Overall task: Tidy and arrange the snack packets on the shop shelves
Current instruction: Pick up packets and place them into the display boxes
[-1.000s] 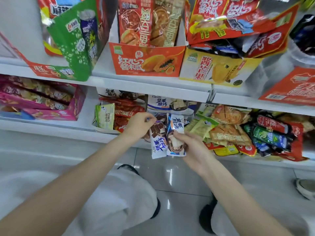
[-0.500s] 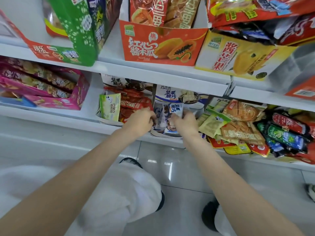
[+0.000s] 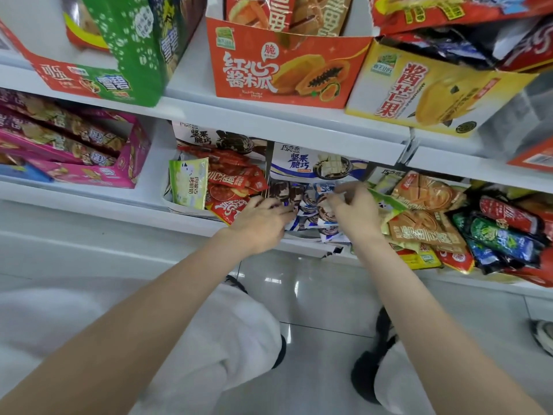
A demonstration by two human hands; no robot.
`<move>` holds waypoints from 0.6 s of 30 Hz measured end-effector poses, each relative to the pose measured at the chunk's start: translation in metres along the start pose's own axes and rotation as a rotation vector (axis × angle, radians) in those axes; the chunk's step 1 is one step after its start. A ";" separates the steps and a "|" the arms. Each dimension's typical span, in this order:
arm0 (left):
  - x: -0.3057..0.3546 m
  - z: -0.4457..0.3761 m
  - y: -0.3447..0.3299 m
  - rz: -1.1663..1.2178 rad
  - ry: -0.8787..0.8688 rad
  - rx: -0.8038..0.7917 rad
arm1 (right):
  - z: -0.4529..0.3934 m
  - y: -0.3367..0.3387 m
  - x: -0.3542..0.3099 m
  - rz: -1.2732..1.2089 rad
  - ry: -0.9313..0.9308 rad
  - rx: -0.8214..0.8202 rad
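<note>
Head view showed both hands down in the white-and-blue cardboard display box [image 3: 314, 166] on the lower white shelf [image 3: 89, 199]. The left hand [image 3: 260, 223] lay over the small blue-and-white chocolate snack packets [image 3: 308, 205], fingers curled down among them; whether its grip held one I could not tell. The right hand [image 3: 353, 211] pinched the top edge of one packet. These packets lay in their box but uneven, so this box seemed partly tidied. The loose heap of red, green and tan packets [image 3: 466, 223] to the right looked untouched, likely most of the remaining work. The box's header read 坚果脆巧. Above, the orange papaya carton [image 3: 284, 70] read 红心酱木瓜; the yellow mango carton [image 3: 419, 91] read 酱芒果.
</note>
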State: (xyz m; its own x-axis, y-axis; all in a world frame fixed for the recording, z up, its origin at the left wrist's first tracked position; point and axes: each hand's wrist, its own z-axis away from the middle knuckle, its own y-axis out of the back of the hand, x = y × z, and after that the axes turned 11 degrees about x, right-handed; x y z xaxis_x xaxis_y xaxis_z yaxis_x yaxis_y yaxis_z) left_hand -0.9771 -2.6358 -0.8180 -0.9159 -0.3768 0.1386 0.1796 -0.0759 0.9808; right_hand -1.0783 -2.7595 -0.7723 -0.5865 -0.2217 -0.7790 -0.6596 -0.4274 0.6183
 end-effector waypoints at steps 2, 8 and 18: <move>0.002 0.000 0.000 -0.067 -0.041 -0.020 | -0.004 -0.006 -0.002 0.005 0.022 -0.032; -0.004 -0.002 0.002 -0.024 0.040 0.069 | -0.011 -0.026 0.000 0.356 0.142 -0.299; -0.007 0.000 0.016 0.204 0.045 0.113 | 0.011 0.010 0.014 0.221 0.341 0.060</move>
State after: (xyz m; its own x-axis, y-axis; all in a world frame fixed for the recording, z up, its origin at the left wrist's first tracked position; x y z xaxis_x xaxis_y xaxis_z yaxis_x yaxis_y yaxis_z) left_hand -0.9679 -2.6347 -0.8034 -0.8473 -0.4145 0.3321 0.3158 0.1095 0.9425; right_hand -1.0988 -2.7573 -0.7757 -0.5343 -0.5843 -0.6108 -0.5673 -0.2877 0.7716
